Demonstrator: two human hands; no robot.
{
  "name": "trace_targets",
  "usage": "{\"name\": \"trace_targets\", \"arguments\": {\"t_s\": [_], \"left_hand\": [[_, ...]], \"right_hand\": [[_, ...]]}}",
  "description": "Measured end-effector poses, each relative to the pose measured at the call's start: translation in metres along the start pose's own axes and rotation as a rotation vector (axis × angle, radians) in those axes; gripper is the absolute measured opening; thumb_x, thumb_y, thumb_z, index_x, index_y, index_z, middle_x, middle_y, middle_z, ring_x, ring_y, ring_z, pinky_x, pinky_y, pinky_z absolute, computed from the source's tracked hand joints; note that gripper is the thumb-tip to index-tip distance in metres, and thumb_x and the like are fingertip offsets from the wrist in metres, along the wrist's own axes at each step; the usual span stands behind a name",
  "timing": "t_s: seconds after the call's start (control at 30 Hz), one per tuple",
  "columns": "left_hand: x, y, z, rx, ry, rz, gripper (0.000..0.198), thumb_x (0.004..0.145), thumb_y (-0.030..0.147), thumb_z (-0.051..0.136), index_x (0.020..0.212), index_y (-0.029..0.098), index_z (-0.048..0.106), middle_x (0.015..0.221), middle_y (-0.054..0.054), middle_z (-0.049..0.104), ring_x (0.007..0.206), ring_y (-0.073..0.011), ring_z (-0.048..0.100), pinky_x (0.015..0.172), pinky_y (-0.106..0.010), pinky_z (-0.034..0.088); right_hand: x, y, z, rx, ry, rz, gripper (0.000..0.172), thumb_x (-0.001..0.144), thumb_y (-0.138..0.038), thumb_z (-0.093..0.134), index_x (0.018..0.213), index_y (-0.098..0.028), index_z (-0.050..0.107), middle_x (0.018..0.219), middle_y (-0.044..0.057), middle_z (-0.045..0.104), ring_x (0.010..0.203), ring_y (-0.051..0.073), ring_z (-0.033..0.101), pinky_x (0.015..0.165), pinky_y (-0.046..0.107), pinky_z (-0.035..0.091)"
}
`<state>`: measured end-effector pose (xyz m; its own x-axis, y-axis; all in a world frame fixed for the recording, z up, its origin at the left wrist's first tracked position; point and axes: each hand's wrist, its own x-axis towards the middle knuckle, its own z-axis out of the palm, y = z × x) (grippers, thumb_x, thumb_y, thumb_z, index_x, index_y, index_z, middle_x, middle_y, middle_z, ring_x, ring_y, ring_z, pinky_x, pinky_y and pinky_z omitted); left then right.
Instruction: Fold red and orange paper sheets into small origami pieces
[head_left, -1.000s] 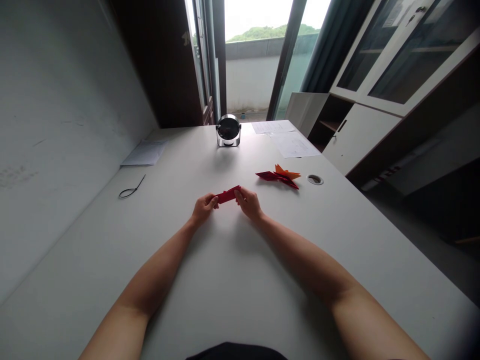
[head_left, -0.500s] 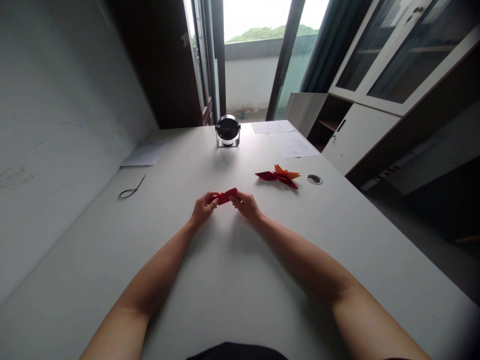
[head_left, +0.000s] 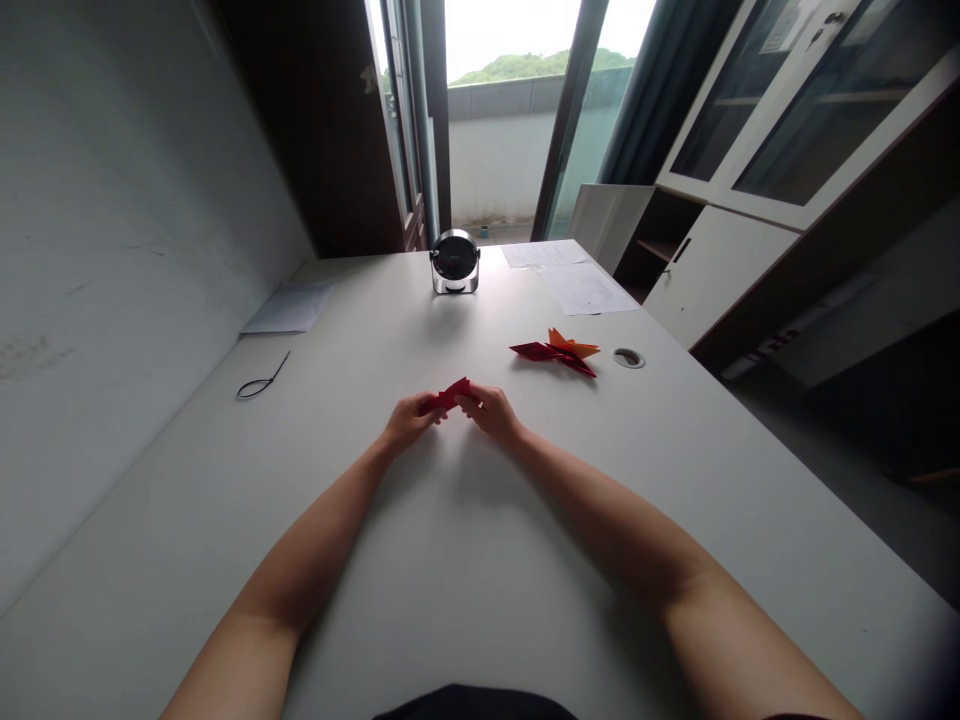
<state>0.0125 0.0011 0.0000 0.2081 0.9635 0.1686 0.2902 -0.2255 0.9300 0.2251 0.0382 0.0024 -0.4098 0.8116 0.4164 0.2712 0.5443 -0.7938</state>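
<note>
A small piece of folded red paper [head_left: 450, 393] is held just above the white table [head_left: 465, 560], near its middle. My left hand [head_left: 407, 420] pinches its left end and my right hand [head_left: 491, 410] pinches its right end. The fingertips of both hands nearly meet, so most of the paper is hidden behind them. To the right and a little further away lie folded paper shapes [head_left: 556, 352], dark red with an orange one on top.
A small round fan [head_left: 454, 261] stands at the far side of the table. Loose paper sheets [head_left: 585, 288] lie at the far right and another sheet [head_left: 289, 306] at the far left by the wall. A black cable tie [head_left: 261, 380] lies left; a cable hole [head_left: 628, 358] right.
My hands have drawn closer together. The red paper between them shows shorter, more folded up than a second ago.
</note>
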Motion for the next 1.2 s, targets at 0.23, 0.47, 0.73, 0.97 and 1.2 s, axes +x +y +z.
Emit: {"name": "trace_targets", "arguments": {"t_s": [0.23, 0.47, 0.73, 0.97, 1.2], "left_hand": [[0.0, 0.001, -0.001, 0.041, 0.015, -0.002, 0.027, 0.085, 0.042, 0.067, 0.097, 0.017, 0.073, 0.077, -0.003, 0.072, 0.066, -0.0135, 0.06, 0.065, -0.024, 0.047], [0.0, 0.0, 0.0, 0.032, -0.009, -0.013, 0.026, 0.086, 0.04, 0.067, 0.099, 0.018, 0.073, 0.076, -0.003, 0.072, 0.064, -0.0137, 0.061, 0.064, -0.025, 0.048], [0.002, -0.006, 0.001, 0.007, 0.009, 0.006, 0.025, 0.087, 0.038, 0.067, 0.101, 0.017, 0.072, 0.082, -0.005, 0.074, 0.071, -0.0153, 0.065, 0.069, -0.027, 0.051], [0.001, -0.002, 0.0, -0.007, 0.033, 0.001, 0.026, 0.086, 0.04, 0.066, 0.095, 0.016, 0.071, 0.079, -0.005, 0.073, 0.069, -0.0148, 0.064, 0.069, -0.028, 0.052], [0.001, -0.001, -0.002, -0.014, 0.02, 0.005, 0.026, 0.086, 0.039, 0.066, 0.094, 0.016, 0.071, 0.078, -0.005, 0.073, 0.069, -0.015, 0.064, 0.069, -0.028, 0.052]], "right_hand": [[0.001, 0.002, 0.001, -0.019, 0.006, 0.005, 0.03, 0.093, -0.042, 0.058, 0.089, -0.017, 0.073, 0.064, 0.0, 0.065, 0.055, 0.011, 0.054, 0.058, 0.023, 0.041], [0.003, 0.011, 0.002, 0.057, -0.058, 0.084, 0.026, 0.089, -0.039, 0.062, 0.097, -0.018, 0.075, 0.072, 0.002, 0.071, 0.063, 0.014, 0.062, 0.062, 0.026, 0.047], [0.007, 0.017, 0.005, 0.162, -0.008, 0.157, 0.026, 0.087, -0.037, 0.061, 0.099, -0.018, 0.073, 0.071, 0.002, 0.069, 0.063, 0.014, 0.063, 0.062, 0.026, 0.05], [0.006, 0.019, 0.004, 0.205, -0.097, 0.16, 0.027, 0.085, -0.038, 0.063, 0.098, -0.016, 0.072, 0.074, 0.003, 0.071, 0.065, 0.015, 0.065, 0.063, 0.026, 0.051], [0.006, 0.017, 0.005, 0.237, -0.11, 0.17, 0.028, 0.084, -0.037, 0.064, 0.101, -0.016, 0.073, 0.078, 0.004, 0.073, 0.068, 0.016, 0.066, 0.065, 0.027, 0.053]]}}
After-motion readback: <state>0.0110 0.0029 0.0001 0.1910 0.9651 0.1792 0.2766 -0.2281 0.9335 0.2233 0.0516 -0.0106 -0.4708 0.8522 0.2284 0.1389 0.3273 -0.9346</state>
